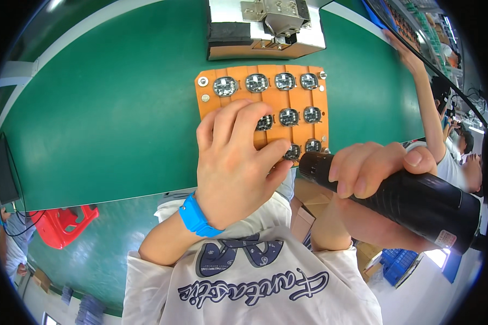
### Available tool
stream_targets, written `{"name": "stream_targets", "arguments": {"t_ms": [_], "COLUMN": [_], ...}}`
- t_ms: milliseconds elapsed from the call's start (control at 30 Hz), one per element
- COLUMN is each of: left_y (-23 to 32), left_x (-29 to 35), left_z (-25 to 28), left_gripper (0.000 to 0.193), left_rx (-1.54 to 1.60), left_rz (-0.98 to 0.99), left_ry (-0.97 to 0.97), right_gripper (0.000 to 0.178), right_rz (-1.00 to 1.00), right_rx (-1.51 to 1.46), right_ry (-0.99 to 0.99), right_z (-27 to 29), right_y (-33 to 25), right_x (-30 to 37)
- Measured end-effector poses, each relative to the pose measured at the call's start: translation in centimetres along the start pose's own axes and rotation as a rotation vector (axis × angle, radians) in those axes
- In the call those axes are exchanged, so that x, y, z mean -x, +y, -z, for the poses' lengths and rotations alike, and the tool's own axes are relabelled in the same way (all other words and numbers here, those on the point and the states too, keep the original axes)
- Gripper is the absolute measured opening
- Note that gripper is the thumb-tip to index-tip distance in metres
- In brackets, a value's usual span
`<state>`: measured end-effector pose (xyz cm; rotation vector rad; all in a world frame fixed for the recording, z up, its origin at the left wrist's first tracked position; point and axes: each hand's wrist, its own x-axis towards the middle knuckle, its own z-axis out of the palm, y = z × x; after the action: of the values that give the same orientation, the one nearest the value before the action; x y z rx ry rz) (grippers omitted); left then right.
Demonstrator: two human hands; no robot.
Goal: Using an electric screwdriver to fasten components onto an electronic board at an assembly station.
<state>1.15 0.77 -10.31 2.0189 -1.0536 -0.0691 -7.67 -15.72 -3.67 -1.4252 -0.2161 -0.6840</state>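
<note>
My left hand [236,157], with a blue wristband [197,216], lies palm down over the orange board [238,72]. Its fingers are spread; the index finger and thumb sit apart at the left side of a small round clear-and-black module [293,152] in the nearest row. Several similar modules, such as one at the far left [225,86], sit in rows on the board, and my left hand hides part of these rows. In my right hand [382,168] is a black electric screwdriver [417,203], gripped round the body. Its nose points left toward that nearest-row module; the tip is hard to make out.
The board lies on a green table [119,97], close to its front edge. Beyond it stands a white box-shaped device [230,13] with a metal mechanism on top. A red stool [65,225] is on the floor at left. Another person's arm [425,92] reaches in at far right.
</note>
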Motion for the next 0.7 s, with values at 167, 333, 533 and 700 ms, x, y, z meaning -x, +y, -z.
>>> {"name": "stream_targets", "arguments": {"t_ms": [167, 333, 533, 700], "left_y": [-0.2, -0.2, -0.1, -0.1], "left_x": [-0.2, 0.0, -0.2, -0.3], "left_z": [0.0, 0.2, 0.1, 0.1], "left_gripper": [0.038, 0.039, 0.03, 0.033], "left_rx": [0.014, 0.003, 0.028, 0.009], "left_rz": [-0.006, 0.01, -0.006, 0.004], "left_ry": [-0.008, -0.006, 0.002, -0.013], "right_gripper": [0.096, 0.094, 0.089, 0.085], "right_rz": [-0.044, -0.037, -0.047, 0.004], "right_rx": [-0.031, 0.022, 0.047, 0.055], "right_ry": [-0.084, 0.094, 0.127, 0.086], "right_z": [0.3, -0.6, -1.2, -1.1], "right_y": [-0.4, -0.1, -0.3, 0.4], "right_x": [-0.4, 0.5, 0.7, 0.7]}}
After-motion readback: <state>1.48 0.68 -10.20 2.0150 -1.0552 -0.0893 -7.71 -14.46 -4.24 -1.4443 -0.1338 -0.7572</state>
